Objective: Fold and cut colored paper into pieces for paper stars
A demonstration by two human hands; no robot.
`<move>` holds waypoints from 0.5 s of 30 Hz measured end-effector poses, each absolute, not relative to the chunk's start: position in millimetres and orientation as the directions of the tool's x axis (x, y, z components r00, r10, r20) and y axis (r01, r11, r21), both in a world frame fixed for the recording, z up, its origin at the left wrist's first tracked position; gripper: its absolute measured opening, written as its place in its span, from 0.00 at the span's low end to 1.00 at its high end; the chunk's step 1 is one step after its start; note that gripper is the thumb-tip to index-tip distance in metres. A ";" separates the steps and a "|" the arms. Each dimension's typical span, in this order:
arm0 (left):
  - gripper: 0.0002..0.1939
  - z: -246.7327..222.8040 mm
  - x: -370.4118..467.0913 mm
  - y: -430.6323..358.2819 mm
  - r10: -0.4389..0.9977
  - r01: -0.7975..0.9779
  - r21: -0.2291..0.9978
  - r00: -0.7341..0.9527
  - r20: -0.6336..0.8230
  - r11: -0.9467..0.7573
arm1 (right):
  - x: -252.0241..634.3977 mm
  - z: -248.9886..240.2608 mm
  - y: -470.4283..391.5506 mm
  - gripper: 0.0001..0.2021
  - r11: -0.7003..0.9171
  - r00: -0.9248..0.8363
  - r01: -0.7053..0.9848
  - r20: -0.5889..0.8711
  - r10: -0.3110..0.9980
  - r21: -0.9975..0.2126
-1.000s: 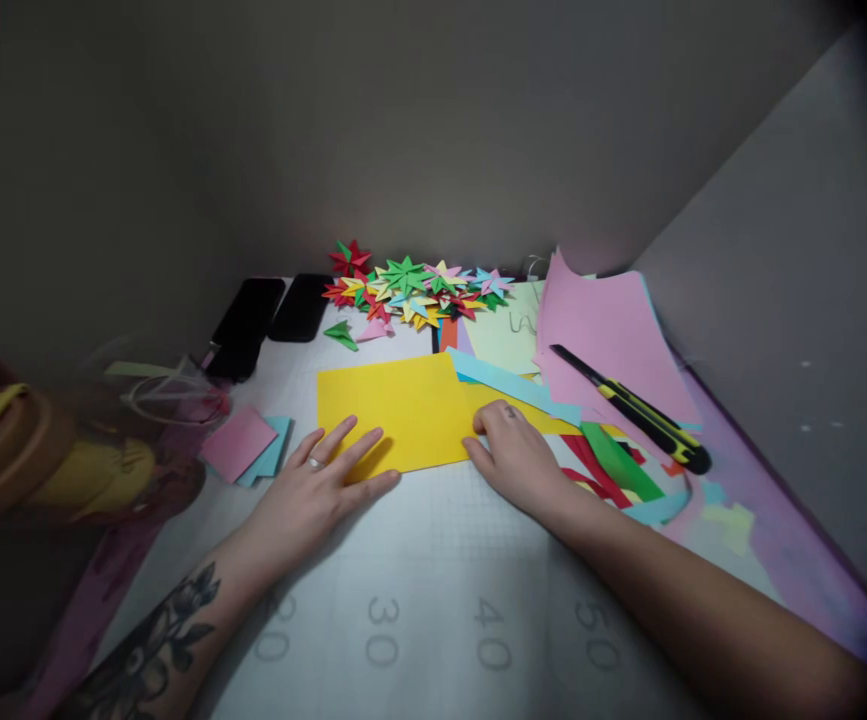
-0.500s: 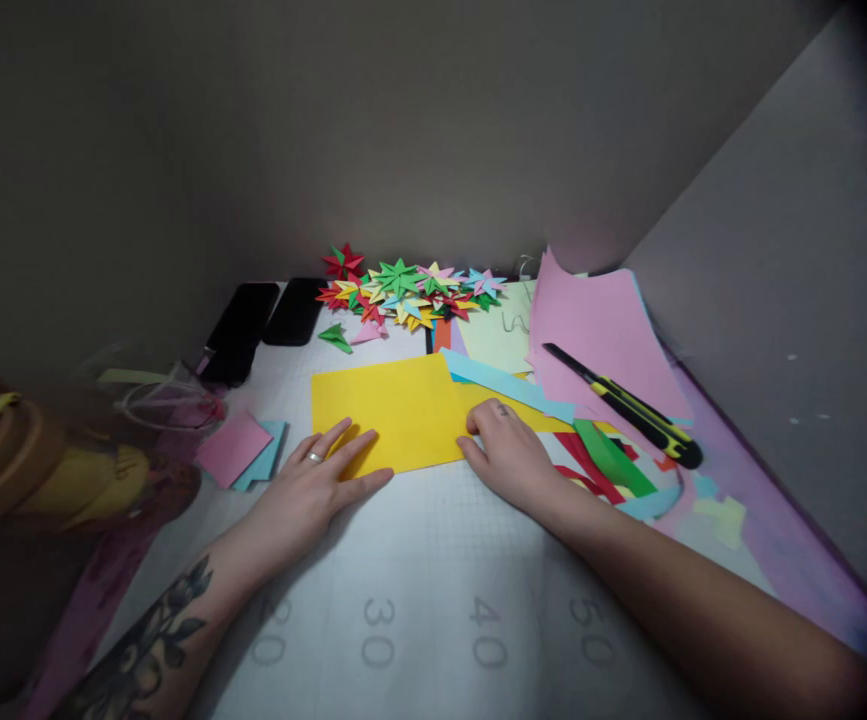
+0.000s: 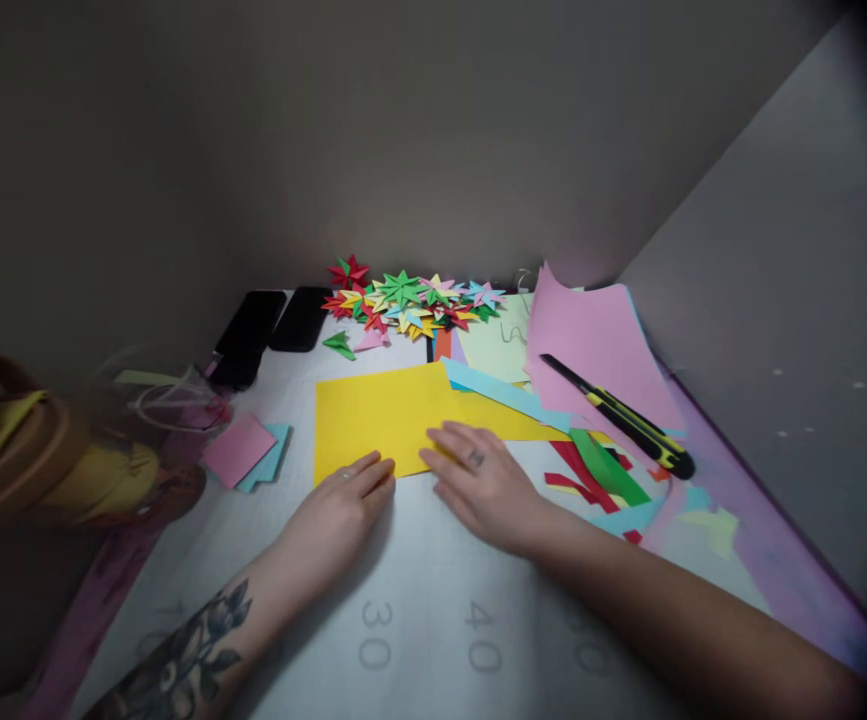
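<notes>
A yellow sheet of paper (image 3: 373,415) lies flat in front of me. My left hand (image 3: 343,510) rests at its near edge, fingers close together and laid over the paper's border, a ring on one finger. Further right, my right hand (image 3: 485,485) lies with its fingers stretched out and slightly apart, their tips on the sheet near its lower edge. More yellow paper (image 3: 493,412) extends behind that hand, partly under a light blue paper strip (image 3: 504,390). Neither hand has lifted the sheet off the table.
Folded paper stars (image 3: 403,295) are heaped at the back. A utility knife (image 3: 620,415) lies over pink sheets (image 3: 590,340) at right, near coloured offcuts (image 3: 609,465). Pink and blue squares (image 3: 242,450), two phones (image 3: 299,318) and a yellow-brown object (image 3: 50,460) are at left.
My left hand has drawn its spread fingers together and shifted towards the near edge. My right hand has slid left and uncurled onto the sheet. The view has shifted slightly.
</notes>
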State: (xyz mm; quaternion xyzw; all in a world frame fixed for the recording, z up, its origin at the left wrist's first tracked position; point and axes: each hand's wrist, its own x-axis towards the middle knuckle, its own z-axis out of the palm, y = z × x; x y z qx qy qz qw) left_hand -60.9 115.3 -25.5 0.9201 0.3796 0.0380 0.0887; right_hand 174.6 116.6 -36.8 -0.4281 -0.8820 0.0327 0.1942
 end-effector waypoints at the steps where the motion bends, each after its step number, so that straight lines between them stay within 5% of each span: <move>1: 0.21 -26.5 -60.3 113.3 0.707 0.695 0.179 0.708 -0.002 -0.696 | 170.5 -37.5 112.0 0.17 0.678 -0.617 0.703 0.289 0.732 -0.218; 7: 0.24 -32.6 -58.7 104.2 0.715 0.711 0.122 0.699 -0.019 -0.692 | 159.4 -44.3 103.7 0.23 0.680 -0.679 0.696 0.096 0.728 -0.231; 15: 0.24 -26.9 -59.8 98.1 0.765 0.767 0.082 0.642 -0.058 -0.637 | 160.3 -41.0 108.0 0.21 0.638 -0.649 0.731 0.040 0.760 -0.242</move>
